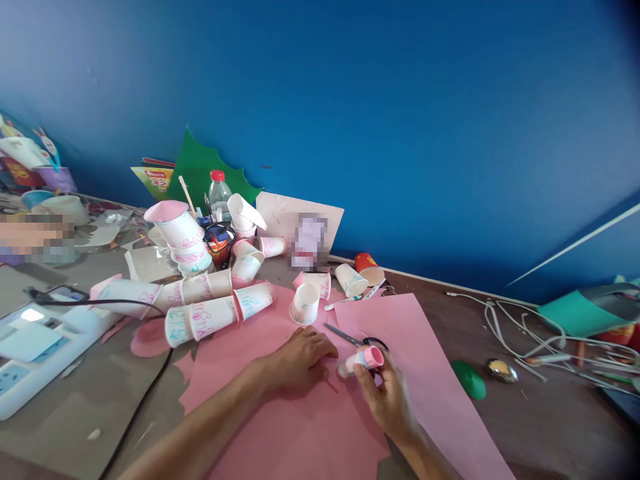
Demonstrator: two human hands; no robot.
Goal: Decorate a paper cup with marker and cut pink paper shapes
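My right hand is closed around a small glue stick, with a pink end and a white and blue label, tilted over the pink paper. Just behind it lies a pair of scissors with dark handles, partly covered by the glue stick and hand. Resting on the paper, my left hand has its fingers bent and close together. What is under those fingertips is hidden; a thin pink edge shows beside them. Beyond my left hand a white paper cup stands upright.
Decorated paper cups lie joined in rows at left, beside a stacked cup tower. A power strip and black cable are at left. White cables lie right. Another person's hand shows at far left.
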